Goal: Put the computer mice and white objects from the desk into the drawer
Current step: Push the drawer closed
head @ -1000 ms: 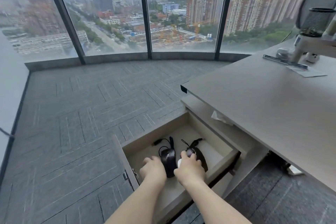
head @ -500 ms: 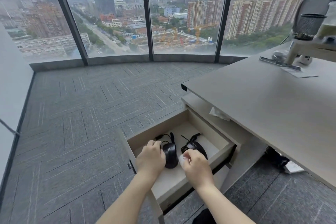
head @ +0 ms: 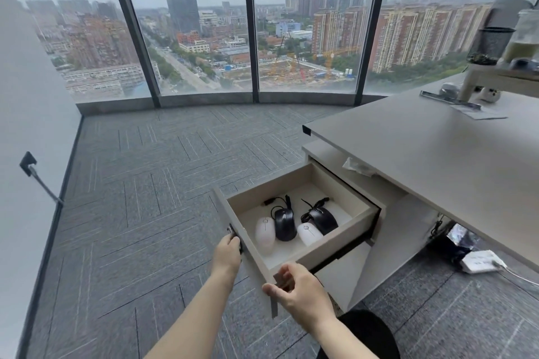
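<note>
The drawer (head: 344,245) stands pulled out from under the desk (head: 431,154). Inside lie two black wired mice, one on the left (head: 284,220) and one on the right (head: 322,217), each with a white mouse beside it, the left one (head: 264,232) and the right one (head: 308,233). My left hand (head: 227,252) grips the left side of the drawer front by its lock. My right hand (head: 297,288) holds the front's near corner from outside. Neither hand is inside the drawer.
A crumpled white tissue (head: 357,167) sits on the cabinet top under the desk edge. At the desk's far end are a riser with a mesh pen cup (head: 493,44) and a paper sheet (head: 478,112). A white power strip (head: 478,262) lies on the carpet.
Both hands have come out of the drawer and let go of the white mice, which now lie beside the black ones. The hands now hold the drawer front.
</note>
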